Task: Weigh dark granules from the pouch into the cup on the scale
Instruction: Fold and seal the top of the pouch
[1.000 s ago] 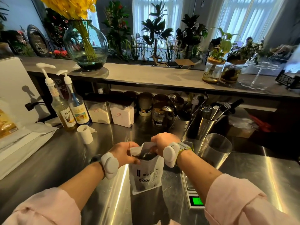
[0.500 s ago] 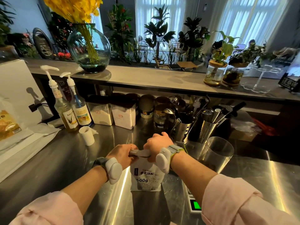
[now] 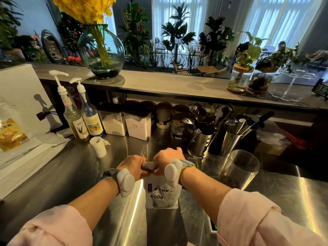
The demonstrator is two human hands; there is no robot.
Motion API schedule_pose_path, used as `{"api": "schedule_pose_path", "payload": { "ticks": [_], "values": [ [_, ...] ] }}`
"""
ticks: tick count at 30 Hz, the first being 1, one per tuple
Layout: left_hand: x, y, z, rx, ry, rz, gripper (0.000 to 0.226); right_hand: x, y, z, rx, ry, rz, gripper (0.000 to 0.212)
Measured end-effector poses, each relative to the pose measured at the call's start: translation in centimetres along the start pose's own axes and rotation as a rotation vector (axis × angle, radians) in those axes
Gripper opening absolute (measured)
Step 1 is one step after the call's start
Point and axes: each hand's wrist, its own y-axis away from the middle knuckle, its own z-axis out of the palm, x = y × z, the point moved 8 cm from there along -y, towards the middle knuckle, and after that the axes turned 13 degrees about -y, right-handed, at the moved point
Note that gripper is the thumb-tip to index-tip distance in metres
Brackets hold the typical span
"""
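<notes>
The white pouch, printed "500g", stands upright on the steel counter with its top edge pressed flat. To its right a clear cup holds dark granules at its bottom. Only the scale's corner, with its green-lit display, shows.

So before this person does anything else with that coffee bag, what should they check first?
1. Pouch standing upright on the counter: ok.
2. Left hand and right hand both gripping the pouch's top edge: ok.
3. Top edge pressed fully shut: cannot tell, the hands cover most of it.
4. Cup upright, with dark granules in its bottom: ok.
5. Scale switched on: ok, a green glow shows, but the reading is hidden behind the right arm.
6. Target weight reached: cannot tell.
</notes>
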Motion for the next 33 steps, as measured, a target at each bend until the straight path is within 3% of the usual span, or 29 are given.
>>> {"api": "schedule_pose_path", "payload": {
  "ticks": [9, 16, 25, 33],
  "values": [
    [-0.1, 0.0, 0.2, -0.007, 0.023, 0.023, 0.008, -0.4, 0.0, 0.3, 0.000, 0.025, -0.028, 0.019],
    [-0.1, 0.0, -0.2, 0.029, 0.022, 0.056, 0.017, 0.2, -0.1, -0.1, 0.010, 0.098, 0.000, 0.030],
    [0.7, -0.3, -1.3, 0.099, 0.043, 0.093, 0.035, 3.5, 0.6, -1.3, 0.012, 0.056, 0.044, 0.026],
    [-0.3, -2.3, -1.0, 0.026, 0.093, 0.033, 0.024, 5.6, 0.9, -2.5, 0.051, 0.027, 0.037, 0.018]
  ]
}}
